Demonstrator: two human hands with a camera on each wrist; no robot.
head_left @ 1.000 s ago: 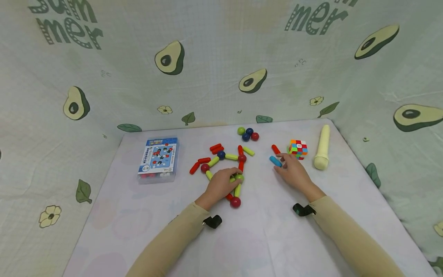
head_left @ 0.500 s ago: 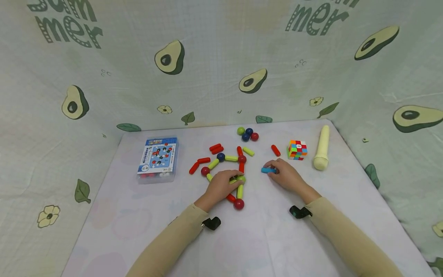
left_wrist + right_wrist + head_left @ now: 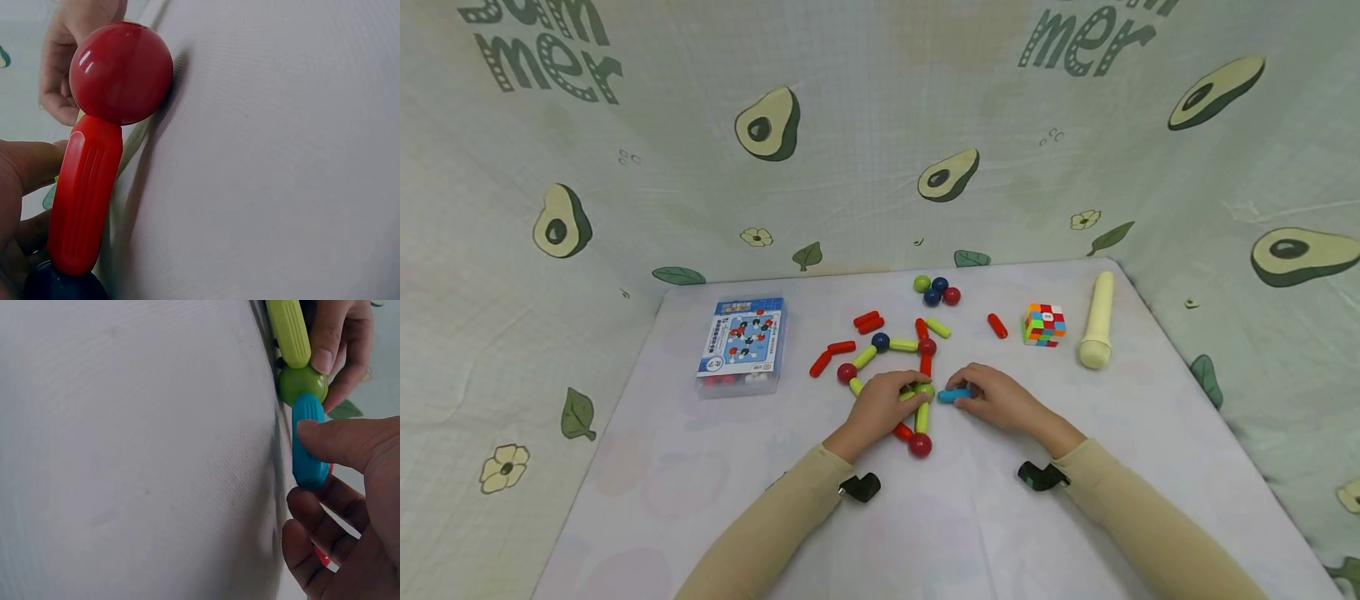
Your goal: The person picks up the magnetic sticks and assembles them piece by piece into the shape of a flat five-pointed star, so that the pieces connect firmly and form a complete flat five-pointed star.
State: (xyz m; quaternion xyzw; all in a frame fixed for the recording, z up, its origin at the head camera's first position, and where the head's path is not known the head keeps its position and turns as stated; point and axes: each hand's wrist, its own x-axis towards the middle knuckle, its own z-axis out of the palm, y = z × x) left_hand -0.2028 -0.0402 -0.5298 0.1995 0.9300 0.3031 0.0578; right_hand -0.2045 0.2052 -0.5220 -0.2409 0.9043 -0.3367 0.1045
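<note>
My left hand [image 3: 878, 410] pinches a green ball [image 3: 927, 390] at the right side of a ring of magnetic balls and rods. Between thumb and fingers, my right hand [image 3: 1003, 404] grips a blue magnetic rod [image 3: 952, 396] by its right part. In the right wrist view the rod's far end [image 3: 307, 406] overlaps the green ball [image 3: 294, 384], which also carries a yellow-green rod [image 3: 289, 334]. A red ball [image 3: 920, 445] forms the ring's near corner. Close up in the left wrist view are a red ball [image 3: 122, 72], a red rod [image 3: 86, 194] and a dark blue ball [image 3: 62, 286].
Several loose red rods [image 3: 821, 363] lie left of the ring. Behind it sit loose balls [image 3: 951, 296]. A single red rod [image 3: 997, 325], a puzzle cube [image 3: 1044, 324] and a cream mallet-like stick [image 3: 1099, 321] are at right; a boxed set [image 3: 742, 346] is at left.
My right hand has picked up the blue rod, turned it sideways and carried it left to the green ball. The ring's near corner has shifted slightly right and nearer.
</note>
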